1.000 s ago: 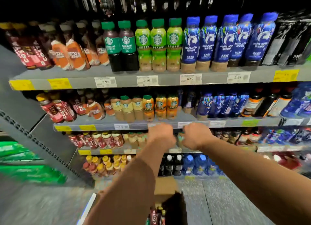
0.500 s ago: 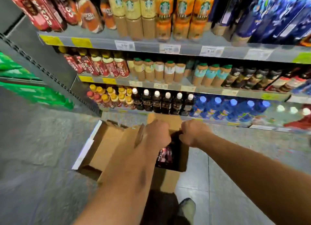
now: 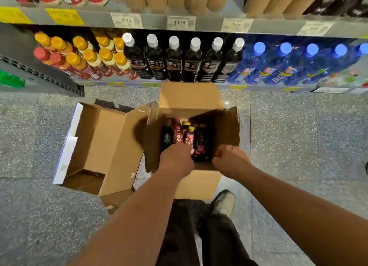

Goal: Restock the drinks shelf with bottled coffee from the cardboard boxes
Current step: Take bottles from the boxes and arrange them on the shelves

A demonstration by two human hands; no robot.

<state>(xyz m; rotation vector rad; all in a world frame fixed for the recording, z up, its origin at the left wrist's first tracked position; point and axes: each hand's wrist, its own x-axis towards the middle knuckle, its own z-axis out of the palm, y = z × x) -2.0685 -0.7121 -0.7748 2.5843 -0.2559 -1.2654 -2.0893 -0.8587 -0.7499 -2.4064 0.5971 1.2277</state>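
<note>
An open cardboard box (image 3: pixel 227 130) stands on the floor in front of the drinks shelf (image 3: pixel 155 20). Inside it several coffee bottles stand upright, among them a red Costa bottle (image 3: pixel 177 132) and a dark green-labelled bottle (image 3: pixel 166 136). My left hand (image 3: pixel 177 157) reaches down into the box at the near end of the bottles, its fingers hidden beneath it. My right hand (image 3: pixel 229 158) hovers as a curled fist over the box's near right corner, with nothing seen in it.
A second cardboard box (image 3: pixel 107 138), with nothing seen inside, lies open to the left, touching the first. The bottom shelf holds orange-capped bottles (image 3: pixel 89 60), dark white-capped bottles (image 3: pixel 173 62) and blue bottles (image 3: pixel 278 64). My shoe (image 3: pixel 224 203) stands just behind the box.
My view has tilted from the upper shelves down to the floor. Both hands have dropped from shelf height to the open box, and the left now reaches inside it.
</note>
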